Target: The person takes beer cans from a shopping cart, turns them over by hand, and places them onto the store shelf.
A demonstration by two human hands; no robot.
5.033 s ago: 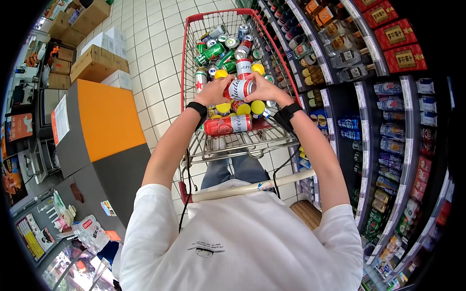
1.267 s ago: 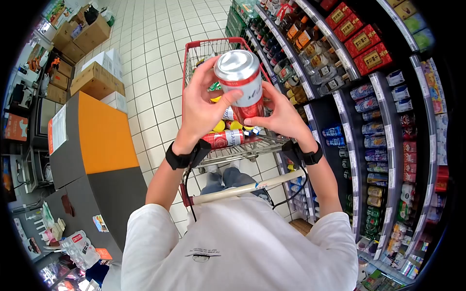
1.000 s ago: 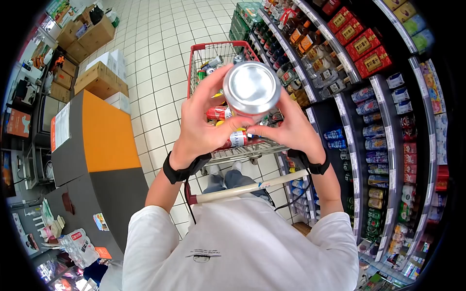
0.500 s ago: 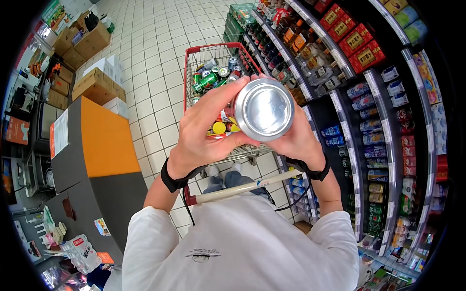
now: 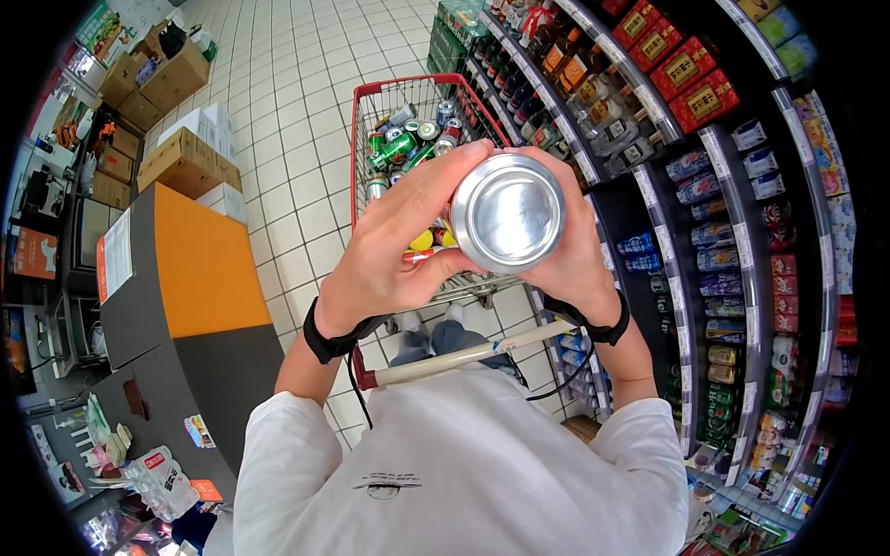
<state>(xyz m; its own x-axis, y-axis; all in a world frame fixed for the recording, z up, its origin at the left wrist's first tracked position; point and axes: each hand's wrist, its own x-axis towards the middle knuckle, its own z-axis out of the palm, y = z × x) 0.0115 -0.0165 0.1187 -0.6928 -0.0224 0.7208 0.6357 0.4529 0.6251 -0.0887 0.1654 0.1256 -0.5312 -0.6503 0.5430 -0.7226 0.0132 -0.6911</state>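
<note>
Between half-curled fingers (image 5: 451, 170) of the left hand (image 5: 385, 246) and right hand (image 5: 580, 246), a silver-ended can (image 5: 509, 212) is clasped from both sides.

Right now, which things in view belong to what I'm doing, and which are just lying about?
Belonging, it seems:
the can, held between your left hand and right hand
the shopping cart in front of you
the loose cans inside it

Just about:
cardboard boxes on your left
the orange-topped counter
red boxes and blue cans on your right
</note>
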